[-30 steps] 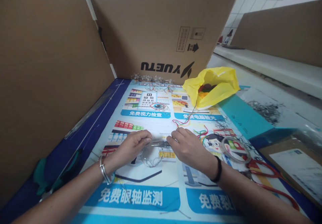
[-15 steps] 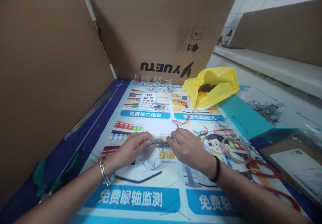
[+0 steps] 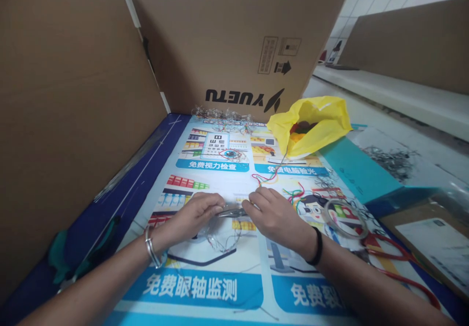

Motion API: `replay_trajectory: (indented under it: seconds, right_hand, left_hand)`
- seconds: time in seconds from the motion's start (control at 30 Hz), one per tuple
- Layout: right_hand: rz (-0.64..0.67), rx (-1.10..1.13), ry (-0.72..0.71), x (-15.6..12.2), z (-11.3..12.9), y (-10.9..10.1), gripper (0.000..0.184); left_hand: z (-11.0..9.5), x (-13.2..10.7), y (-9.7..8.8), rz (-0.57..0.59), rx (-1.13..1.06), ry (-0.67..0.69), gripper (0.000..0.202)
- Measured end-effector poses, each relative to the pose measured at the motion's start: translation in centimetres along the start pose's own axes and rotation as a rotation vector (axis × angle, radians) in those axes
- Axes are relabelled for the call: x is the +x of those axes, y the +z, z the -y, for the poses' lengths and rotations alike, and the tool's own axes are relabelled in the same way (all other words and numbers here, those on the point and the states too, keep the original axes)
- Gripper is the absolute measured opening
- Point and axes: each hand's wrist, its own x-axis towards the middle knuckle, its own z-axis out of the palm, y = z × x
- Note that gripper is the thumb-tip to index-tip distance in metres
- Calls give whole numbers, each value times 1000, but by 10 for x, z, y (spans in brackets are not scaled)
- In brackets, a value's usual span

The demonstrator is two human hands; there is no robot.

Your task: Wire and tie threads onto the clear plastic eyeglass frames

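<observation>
My left hand (image 3: 196,214) and my right hand (image 3: 274,214) meet over a printed poster mat (image 3: 205,287). Both are closed in a pinch on a thin grey metal piece (image 3: 231,213) stretched between them. A loop of fine wire (image 3: 222,238) with small red and white bits hangs below it onto the mat. The left wrist wears a silver bangle, the right a black band. Loose red, green and yellow threads (image 3: 293,193) lie just beyond my right hand.
Cardboard walls (image 3: 73,96) stand at the left and behind. A yellow plastic bag (image 3: 311,126) lies at the back right, a clear tape roll (image 3: 344,218) and red-handled scissors (image 3: 395,262) at the right, a teal tool (image 3: 58,257) at the left, and small wire pieces (image 3: 220,115) by the back wall.
Both hands stayed together on the metal piece; the wire loop below them shifted slightly. The view tilted a little.
</observation>
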Motion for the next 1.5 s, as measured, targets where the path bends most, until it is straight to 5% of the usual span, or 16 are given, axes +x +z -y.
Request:
replay_trajectory:
  seconds: [1.03,1.3,1.5]
  right_hand:
    - [49,56,29,3,3,1,9]
    - [59,45,32,3,2,-3,7]
    - [59,39,26,3,0,-8,9]
  left_hand:
    - [-2,-2,0,21,48,80,20]
    - [-5,-3,-1,14,81,-70,17]
    - [-2,-5,-2,27,74,-48,14]
